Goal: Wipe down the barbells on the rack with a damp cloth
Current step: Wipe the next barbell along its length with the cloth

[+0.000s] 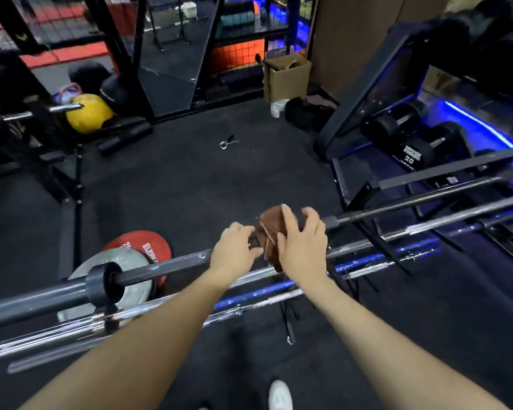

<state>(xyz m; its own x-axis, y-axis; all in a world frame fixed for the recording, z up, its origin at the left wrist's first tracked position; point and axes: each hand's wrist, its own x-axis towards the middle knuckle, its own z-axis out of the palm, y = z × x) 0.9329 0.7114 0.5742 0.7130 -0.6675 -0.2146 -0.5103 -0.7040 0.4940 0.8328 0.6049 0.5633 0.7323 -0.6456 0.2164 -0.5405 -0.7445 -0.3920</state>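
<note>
Brown crumpled cloth (271, 232), both hands gripping, grey barbell (166, 266)

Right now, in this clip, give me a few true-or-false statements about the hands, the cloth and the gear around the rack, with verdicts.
1. Both hands are on a brown cloth. True: the left hand and right hand hold it over the dark grey barbell.
2. The cloth is blue. False: it is brown.
3. A red weight plate lies behind the barbell's collar. True.
4. The dumbbells lie on the floor. False: they sit on a rack shelf at right.
5. A yellow ball sits far left. True.
</note>
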